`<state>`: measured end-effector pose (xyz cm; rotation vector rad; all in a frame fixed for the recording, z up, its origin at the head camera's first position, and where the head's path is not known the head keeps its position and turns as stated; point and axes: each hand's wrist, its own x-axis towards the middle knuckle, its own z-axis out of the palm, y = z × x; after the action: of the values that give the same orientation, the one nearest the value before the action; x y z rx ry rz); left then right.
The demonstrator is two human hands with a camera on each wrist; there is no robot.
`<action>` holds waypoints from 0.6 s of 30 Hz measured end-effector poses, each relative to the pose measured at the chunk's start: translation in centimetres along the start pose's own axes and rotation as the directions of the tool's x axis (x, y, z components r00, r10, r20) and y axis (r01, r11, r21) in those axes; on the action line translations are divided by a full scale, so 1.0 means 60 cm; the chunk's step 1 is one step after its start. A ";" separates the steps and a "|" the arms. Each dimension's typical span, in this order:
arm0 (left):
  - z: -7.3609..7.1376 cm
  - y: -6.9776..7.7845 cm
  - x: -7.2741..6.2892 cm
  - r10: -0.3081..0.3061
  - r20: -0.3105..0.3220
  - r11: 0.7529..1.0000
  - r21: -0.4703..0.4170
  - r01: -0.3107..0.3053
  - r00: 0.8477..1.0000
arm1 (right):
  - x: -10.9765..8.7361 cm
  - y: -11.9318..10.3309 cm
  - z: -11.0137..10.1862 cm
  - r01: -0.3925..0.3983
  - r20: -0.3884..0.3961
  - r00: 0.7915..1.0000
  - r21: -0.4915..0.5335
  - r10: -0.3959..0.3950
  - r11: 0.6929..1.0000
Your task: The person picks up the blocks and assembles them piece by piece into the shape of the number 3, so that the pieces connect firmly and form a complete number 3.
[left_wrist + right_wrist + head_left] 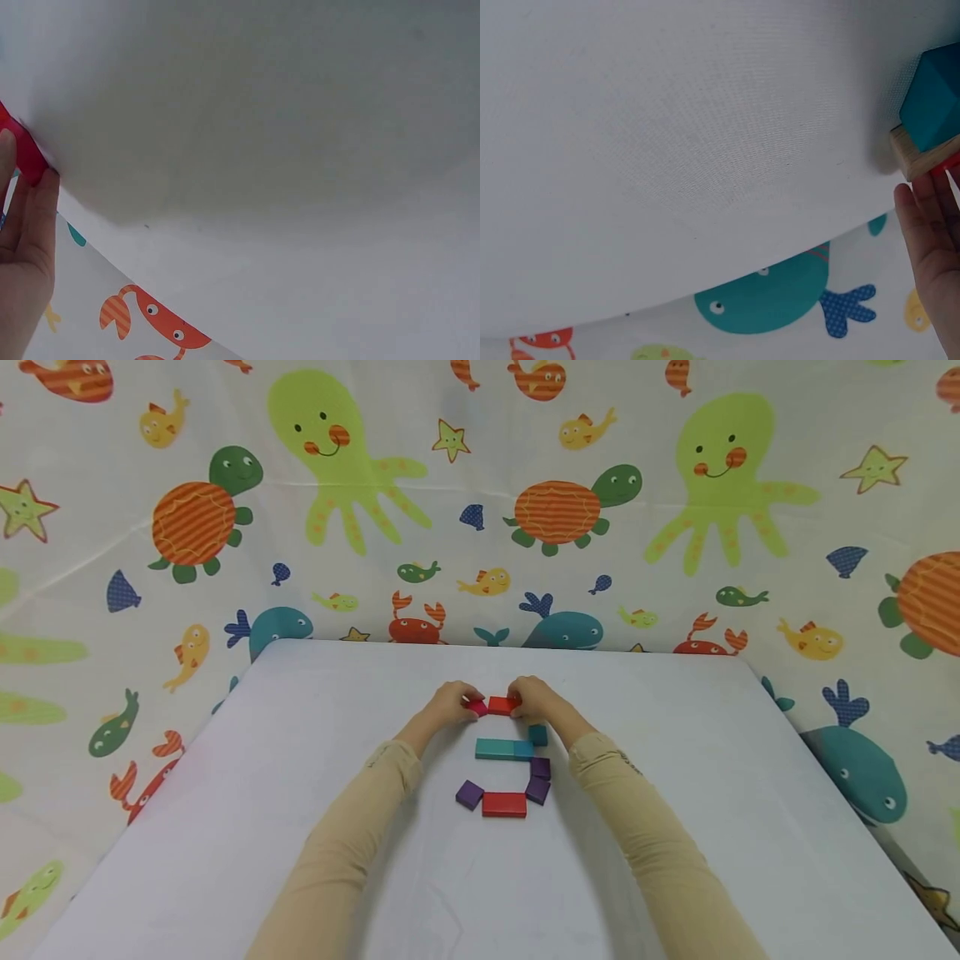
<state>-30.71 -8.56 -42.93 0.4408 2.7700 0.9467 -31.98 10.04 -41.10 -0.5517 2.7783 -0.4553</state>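
Note:
At the far part of the table, my left hand (450, 703) pinches a small crimson block (479, 707) between thumb and fingers. That crimson block (31, 157) shows at the left edge of the left wrist view, with fingertips at its end. Just right of it lies a longer red block (501, 705), pinched at its right end by my right hand (536, 697). A dark teal block (537, 735) sits just below the right hand. In the right wrist view, a bare-wood block (915, 156) shows by the fingertips and the teal block; the hand partly hides the red one.
Nearer on the white table (337, 710) are a long turquoise block (493, 749) and a blue block (522, 750) end to end. Below come purple blocks (540, 767) on the right, another red block (504, 805) and a tilted purple block (469, 795). A patterned cloth (480, 485) hangs behind.

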 end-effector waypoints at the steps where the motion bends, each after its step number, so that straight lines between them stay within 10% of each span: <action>1: 0.000 -0.001 0.000 0.004 -0.003 1.000 0.003 -0.004 1.000 | 0.000 0.000 0.001 -0.001 -0.002 1.000 0.001 0.001 1.000; 18: 0.002 0.000 0.002 -0.030 -0.006 0.999 -0.009 0.030 1.000 | -0.001 0.001 0.001 0.001 -0.001 1.000 -0.004 -0.001 1.000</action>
<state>-30.79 -8.49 -43.03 0.3937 2.7686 0.9555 -31.93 10.10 -41.14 -0.5543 2.7805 -0.4500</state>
